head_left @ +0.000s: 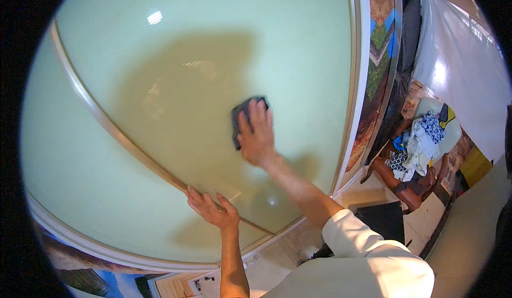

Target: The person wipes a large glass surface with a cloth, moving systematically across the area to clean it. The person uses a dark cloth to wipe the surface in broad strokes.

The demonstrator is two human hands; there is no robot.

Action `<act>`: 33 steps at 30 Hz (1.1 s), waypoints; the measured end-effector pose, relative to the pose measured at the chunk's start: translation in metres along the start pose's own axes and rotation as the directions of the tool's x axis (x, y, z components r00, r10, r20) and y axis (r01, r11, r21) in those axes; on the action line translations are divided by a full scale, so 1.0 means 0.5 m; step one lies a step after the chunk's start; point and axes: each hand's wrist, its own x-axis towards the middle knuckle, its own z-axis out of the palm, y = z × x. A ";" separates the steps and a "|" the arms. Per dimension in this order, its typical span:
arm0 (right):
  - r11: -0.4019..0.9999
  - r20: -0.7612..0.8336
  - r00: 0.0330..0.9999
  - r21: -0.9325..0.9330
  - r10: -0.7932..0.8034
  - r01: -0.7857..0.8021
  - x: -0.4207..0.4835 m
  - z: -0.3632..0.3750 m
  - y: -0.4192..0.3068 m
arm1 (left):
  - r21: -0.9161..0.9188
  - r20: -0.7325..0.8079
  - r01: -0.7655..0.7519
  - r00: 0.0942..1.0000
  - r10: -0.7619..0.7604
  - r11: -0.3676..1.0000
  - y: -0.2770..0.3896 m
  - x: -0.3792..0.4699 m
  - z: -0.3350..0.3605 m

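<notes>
My right hand [257, 138] presses a dark cloth or pad [236, 124] flat against a large pale green translucent panel [304, 78]. Most of the pad is hidden beneath the fingers, which are spread over it. Lower down, my left hand [214, 212] rests with its fingers apart on the narrow metal frame strip [132, 148] that divides the panel from a second pale green panel [80, 170]. Nothing shows in the left hand. A shadow of my head and arms falls across the surface.
A white outer frame [352, 138] borders the panel on the right. Beyond it, a wooden chair [408, 194] holds a heap of patterned and white cloths [418, 150]. Near my right elbow stands a black box-like object [382, 220] on the pale floor. Translucent sheeting [452, 54] hangs at the upper right.
</notes>
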 end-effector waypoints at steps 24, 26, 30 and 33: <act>0.959 -0.205 0.950 -0.109 0.236 -0.262 0.020 -0.141 0.297 | -0.145 0.059 -0.258 0.961 0.268 0.955 0.206 0.121 0.293; 0.953 -0.171 0.943 -0.058 0.285 -0.298 -0.044 -0.145 0.270 | -0.157 0.072 -0.266 0.958 0.279 0.951 0.228 0.122 0.312; 0.982 -0.030 0.982 0.008 0.187 -0.187 -0.084 -0.132 0.232 | -0.184 0.047 -0.303 0.948 0.316 0.935 0.278 0.134 0.358; 0.999 -0.024 0.999 0.008 0.046 -0.046 -0.012 -0.149 0.298 | -0.179 0.055 -0.314 0.943 0.328 0.933 0.309 0.144 0.384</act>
